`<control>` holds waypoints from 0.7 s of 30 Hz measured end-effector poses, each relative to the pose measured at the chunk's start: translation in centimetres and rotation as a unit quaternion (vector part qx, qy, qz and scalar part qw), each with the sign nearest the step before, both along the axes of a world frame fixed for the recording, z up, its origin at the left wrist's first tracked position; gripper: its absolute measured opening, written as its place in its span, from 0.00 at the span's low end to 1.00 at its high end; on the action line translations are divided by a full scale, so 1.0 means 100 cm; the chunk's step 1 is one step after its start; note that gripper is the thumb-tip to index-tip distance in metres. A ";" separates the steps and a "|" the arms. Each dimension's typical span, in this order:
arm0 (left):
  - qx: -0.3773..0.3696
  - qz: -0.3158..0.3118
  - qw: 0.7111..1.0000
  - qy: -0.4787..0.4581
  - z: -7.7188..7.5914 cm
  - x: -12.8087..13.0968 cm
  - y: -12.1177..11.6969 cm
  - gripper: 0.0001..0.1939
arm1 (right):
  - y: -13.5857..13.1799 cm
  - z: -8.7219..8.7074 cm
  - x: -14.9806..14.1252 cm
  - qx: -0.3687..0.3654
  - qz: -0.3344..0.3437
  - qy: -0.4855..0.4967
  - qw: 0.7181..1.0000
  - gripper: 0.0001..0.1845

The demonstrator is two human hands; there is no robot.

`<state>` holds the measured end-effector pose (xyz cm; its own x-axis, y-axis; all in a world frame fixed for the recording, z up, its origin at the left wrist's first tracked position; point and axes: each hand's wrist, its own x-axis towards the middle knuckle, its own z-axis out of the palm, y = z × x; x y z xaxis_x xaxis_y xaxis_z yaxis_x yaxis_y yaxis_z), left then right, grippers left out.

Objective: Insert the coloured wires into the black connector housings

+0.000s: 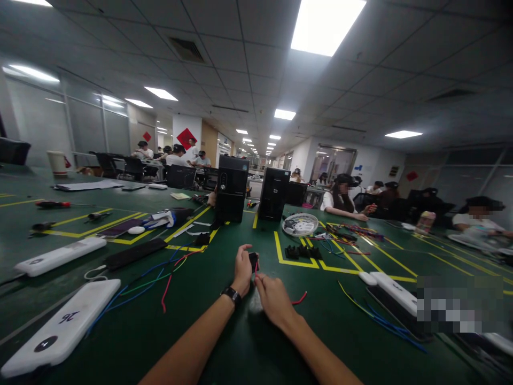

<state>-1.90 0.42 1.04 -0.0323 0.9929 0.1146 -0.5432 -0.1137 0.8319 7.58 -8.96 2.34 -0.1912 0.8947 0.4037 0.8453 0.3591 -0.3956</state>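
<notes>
Bare forearms point(196, 331) reach over the green bench point(248, 353), a white case point(70, 318) marked 26 at near left. Ahead, the left hand point(242, 274) (a black watch point(231, 295) on its wrist) curls round a small black block point(253, 260), fingers bent, while the right hand point(276, 300) pinches a red wire point(256, 269) beside it. Farther right, black pieces point(302, 252) lie inside yellow tape point(300, 264); beyond stand two black boxes point(233, 190).

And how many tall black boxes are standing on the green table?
2: near picture centre, the left box and, beside it, the right box, nearer the white basket. Others could be hidden behind them.
</notes>
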 end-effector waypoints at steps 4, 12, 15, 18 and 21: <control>-0.031 -0.080 0.995 -0.053 0.008 -0.004 -0.002 0.13 | 0.005 0.001 0.026 0.005 -0.013 0.020 1.000 0.20; 0.011 -0.013 0.999 0.030 0.002 -0.005 -0.002 0.11 | 0.009 0.000 0.031 0.022 -0.019 0.042 0.999 0.19; 0.069 0.009 0.994 0.087 0.001 -0.004 -0.006 0.09 | 0.008 0.013 0.032 0.049 -0.025 0.065 0.996 0.21; 0.051 0.007 0.997 0.058 0.005 0.003 -0.008 0.09 | 0.006 0.015 0.034 0.065 -0.039 0.057 0.996 0.22; -0.007 -0.016 0.998 -0.057 0.013 0.002 -0.002 0.10 | 0.003 0.001 0.031 0.025 -0.041 -0.039 0.998 0.19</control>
<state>-1.70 0.26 2.29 -0.0117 0.9950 0.0989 -0.6371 -0.0836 0.7662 10.64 -8.71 2.43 -0.1506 0.8879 0.4347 0.9004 0.3048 -0.3106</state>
